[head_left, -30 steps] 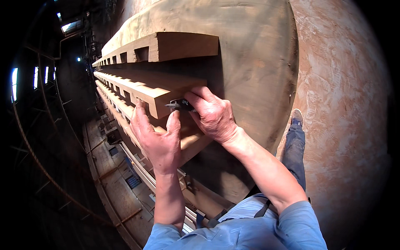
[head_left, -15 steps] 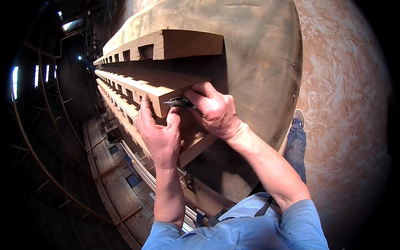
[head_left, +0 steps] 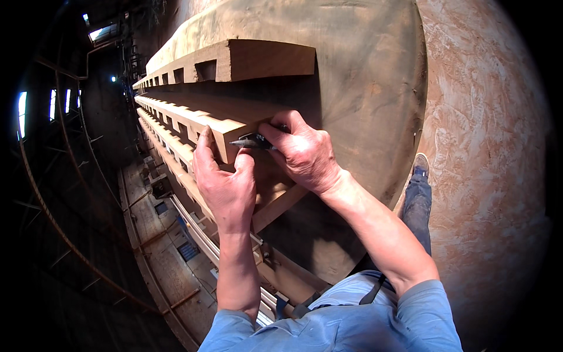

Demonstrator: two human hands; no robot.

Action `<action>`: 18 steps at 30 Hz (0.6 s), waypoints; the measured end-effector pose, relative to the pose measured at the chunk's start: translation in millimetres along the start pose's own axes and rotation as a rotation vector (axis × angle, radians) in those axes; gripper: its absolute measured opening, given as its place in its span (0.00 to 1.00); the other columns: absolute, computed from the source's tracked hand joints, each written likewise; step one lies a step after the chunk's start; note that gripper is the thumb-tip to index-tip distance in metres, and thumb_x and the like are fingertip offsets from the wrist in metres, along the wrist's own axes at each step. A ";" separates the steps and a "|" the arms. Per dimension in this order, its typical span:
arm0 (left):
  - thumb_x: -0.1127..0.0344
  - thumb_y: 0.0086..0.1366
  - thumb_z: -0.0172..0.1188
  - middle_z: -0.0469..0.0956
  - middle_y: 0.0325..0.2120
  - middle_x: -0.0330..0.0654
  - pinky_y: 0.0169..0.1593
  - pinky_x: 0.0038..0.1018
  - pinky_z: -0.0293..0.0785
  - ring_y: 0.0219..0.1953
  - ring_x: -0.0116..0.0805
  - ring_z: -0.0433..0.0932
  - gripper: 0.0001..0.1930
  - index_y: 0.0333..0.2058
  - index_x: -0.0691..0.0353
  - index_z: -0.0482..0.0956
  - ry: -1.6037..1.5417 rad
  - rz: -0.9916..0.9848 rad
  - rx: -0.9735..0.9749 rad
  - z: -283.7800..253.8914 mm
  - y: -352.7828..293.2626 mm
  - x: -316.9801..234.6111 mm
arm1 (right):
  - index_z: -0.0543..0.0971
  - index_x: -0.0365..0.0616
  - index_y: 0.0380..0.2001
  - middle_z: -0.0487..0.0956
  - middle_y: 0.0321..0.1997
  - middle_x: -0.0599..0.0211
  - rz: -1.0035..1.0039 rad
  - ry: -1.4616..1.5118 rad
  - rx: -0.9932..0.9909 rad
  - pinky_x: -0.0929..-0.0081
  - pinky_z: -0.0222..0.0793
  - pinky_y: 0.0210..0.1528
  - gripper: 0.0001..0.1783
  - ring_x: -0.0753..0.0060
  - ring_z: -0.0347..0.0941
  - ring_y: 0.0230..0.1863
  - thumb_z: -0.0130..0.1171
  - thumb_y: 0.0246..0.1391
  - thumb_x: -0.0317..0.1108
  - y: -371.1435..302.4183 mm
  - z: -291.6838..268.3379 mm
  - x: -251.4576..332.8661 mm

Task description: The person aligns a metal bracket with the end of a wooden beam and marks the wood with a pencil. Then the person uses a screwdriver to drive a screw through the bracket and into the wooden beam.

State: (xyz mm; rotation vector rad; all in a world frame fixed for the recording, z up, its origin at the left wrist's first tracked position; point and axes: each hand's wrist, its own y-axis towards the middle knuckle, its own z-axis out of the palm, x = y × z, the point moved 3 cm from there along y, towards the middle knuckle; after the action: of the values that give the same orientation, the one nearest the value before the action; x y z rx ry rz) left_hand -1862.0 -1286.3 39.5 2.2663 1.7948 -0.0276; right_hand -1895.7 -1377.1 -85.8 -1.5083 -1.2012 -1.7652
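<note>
A long wooden beam (head_left: 226, 125) with a row of square notches along its side lies in the middle of the workbench. My left hand (head_left: 226, 190) is closed around its near end, fingers on the notched side and thumb at the end face. In my right hand (head_left: 305, 154) is a dark marker pen (head_left: 253, 142), pinched between thumb and fingers. Its pointed tip is at the beam's end face, just above my left thumb. Whether the tip touches the wood I cannot tell. My right fingers partly hide the pen's body and the end face.
Beyond, a second notched beam (head_left: 270, 61) lies parallel on the broad, worn worktop (head_left: 369, 76). More notched timber (head_left: 281, 206) runs along the near left side. A pale, mottled floor (head_left: 487, 176) is on the right. Dim workshop structure and bright openings show at far left.
</note>
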 end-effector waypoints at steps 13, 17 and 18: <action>0.73 0.55 0.68 0.75 0.47 0.52 0.57 0.37 0.71 0.51 0.47 0.75 0.31 0.58 0.71 0.70 0.030 0.056 -0.026 2.8 -1.2 -1.6 | 0.79 0.37 0.41 0.78 0.45 0.49 0.554 0.295 -0.099 0.58 0.73 0.48 0.10 0.44 0.76 0.45 0.60 0.56 0.26 -21.5 -1.8 -12.4; 0.73 0.55 0.68 0.75 0.47 0.52 0.57 0.37 0.72 0.52 0.47 0.75 0.31 0.59 0.71 0.70 0.011 0.064 -0.019 2.4 -0.5 -1.0 | 0.80 0.36 0.40 0.78 0.45 0.49 0.577 0.354 -0.103 0.60 0.73 0.48 0.09 0.44 0.76 0.45 0.60 0.56 0.27 -23.5 -2.8 -12.2; 0.73 0.55 0.68 0.75 0.47 0.52 0.57 0.37 0.72 0.52 0.47 0.75 0.31 0.59 0.71 0.70 0.006 0.064 -0.021 2.7 -0.2 -0.3 | 0.79 0.36 0.40 0.78 0.45 0.49 0.588 0.381 -0.103 0.60 0.73 0.48 0.09 0.44 0.76 0.45 0.60 0.56 0.27 -24.5 -2.9 -12.5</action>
State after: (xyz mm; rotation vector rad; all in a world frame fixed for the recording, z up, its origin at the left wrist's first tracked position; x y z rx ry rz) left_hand -1861.9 -1287.1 36.9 2.3096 1.7165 0.0092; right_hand -1914.5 -1369.9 -104.8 -1.3178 -0.4239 -1.6123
